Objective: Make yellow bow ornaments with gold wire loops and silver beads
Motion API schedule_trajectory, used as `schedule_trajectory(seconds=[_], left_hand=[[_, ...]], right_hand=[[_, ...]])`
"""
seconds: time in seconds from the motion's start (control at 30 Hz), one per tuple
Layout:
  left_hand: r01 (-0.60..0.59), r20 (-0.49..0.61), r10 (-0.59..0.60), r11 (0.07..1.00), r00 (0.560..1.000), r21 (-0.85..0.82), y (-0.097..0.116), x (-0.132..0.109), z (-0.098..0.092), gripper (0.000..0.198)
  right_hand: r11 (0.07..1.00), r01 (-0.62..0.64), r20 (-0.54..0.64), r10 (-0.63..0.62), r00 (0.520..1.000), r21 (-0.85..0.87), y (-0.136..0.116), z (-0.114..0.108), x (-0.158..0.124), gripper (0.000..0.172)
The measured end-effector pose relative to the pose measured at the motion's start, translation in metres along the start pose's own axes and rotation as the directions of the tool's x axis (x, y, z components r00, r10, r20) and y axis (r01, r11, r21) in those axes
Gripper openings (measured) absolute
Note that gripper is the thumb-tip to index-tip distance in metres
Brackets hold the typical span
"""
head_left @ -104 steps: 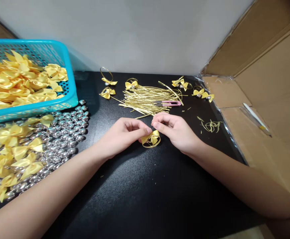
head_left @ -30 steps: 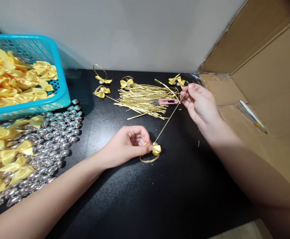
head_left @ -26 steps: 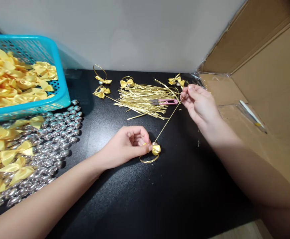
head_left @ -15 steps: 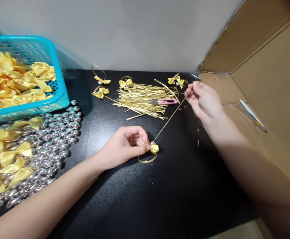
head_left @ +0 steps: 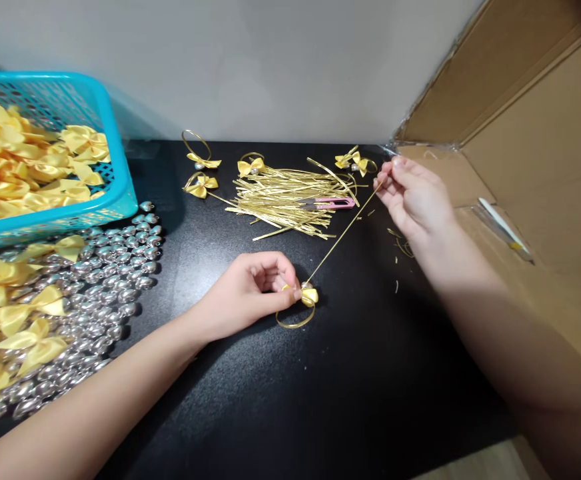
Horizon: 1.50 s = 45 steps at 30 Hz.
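Observation:
My left hand (head_left: 250, 287) rests on the black table and pinches a small yellow ribbon bow (head_left: 309, 295) with a silver bead and a gold loop below it. A gold twist-tie wire (head_left: 343, 233) runs taut from the bow up to the right. My right hand (head_left: 413, 197) pinches the far end of that wire near the cardboard box corner. A heap of gold wire ties (head_left: 290, 197) lies behind, with pink snips (head_left: 333, 203) on top.
A blue basket (head_left: 115, 193) full of yellow bows stands at the left. Silver beads (head_left: 115, 267) and loose bows are spread in front of it. Finished bow rings (head_left: 198, 160) lie along the back. An open cardboard box (head_left: 535, 167) fills the right side.
My hands were together on the bow; the right hand has since pulled the wire out up and to the right, drifting a little further right. The left hand stays on the bow.

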<state>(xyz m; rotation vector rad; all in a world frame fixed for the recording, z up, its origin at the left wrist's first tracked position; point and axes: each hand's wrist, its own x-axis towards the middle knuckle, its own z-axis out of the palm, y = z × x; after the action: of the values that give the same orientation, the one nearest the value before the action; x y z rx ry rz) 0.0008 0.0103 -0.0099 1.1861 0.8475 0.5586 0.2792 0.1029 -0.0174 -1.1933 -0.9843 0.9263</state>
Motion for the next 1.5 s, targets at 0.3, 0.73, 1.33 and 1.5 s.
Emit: schedule_trajectory(seconds=[0.3, 0.73, 1.33, 1.5], left_hand=[[0.090, 0.002, -0.090, 0.996, 0.996, -0.022, 0.006, 0.000, 0.001, 0.010], [0.088, -0.034, -0.087, 0.996, 0.996, 0.022, 0.005, -0.001, 0.003, 0.012], [0.014, -0.082, 0.011, 0.957, 0.997, 0.290, 0.008, -0.005, 0.007, 0.009], [0.010, -0.102, 0.022, 0.953, 0.995, 0.302, 0.007, -0.005, 0.007, 0.010]], right_hand=[[0.973, -0.144, -0.029, 0.152, 0.988, 0.183, -0.004, 0.007, -0.004, 0.016], [0.991, -0.067, 0.010, 0.067, 0.998, 0.115, 0.004, -0.002, 0.000, 0.007], [1.000, -0.014, 0.300, 0.016, 0.954, -0.008, -0.115, 0.020, -0.069, 0.004], [0.995, -0.052, 0.500, 0.004, 0.866, 0.081, -0.103, 0.034, -0.084, 0.009]])
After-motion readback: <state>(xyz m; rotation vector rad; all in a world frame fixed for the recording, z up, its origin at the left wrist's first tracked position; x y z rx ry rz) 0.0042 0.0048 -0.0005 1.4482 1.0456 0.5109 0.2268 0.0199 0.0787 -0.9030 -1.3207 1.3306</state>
